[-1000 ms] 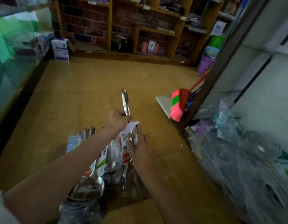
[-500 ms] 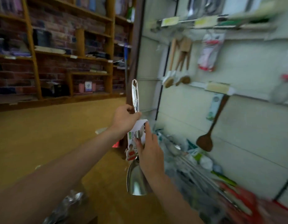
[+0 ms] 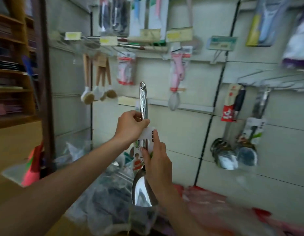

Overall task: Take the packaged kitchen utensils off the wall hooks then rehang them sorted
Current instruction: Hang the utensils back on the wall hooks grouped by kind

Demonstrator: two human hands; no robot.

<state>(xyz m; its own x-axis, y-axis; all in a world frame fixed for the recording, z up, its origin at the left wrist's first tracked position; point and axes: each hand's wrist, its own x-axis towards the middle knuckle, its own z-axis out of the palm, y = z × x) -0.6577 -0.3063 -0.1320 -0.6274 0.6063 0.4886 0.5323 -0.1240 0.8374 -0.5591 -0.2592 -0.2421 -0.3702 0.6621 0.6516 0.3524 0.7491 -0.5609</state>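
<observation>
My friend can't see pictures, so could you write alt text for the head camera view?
Two bare hands hold a shiny steel serving spoon upright before a pale shop wall: the left hand grips its handle, the right hand pinches its white paper label. Steel ladles hang on hooks at right, wooden-handled brushes at left.

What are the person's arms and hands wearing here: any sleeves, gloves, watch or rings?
Nothing visible. The left hand and right hand are ungloved, with no rings on the fingers that show. Both forearms are uncovered down to the frame's edge, with no watch, bracelet or sleeve in view.
</observation>
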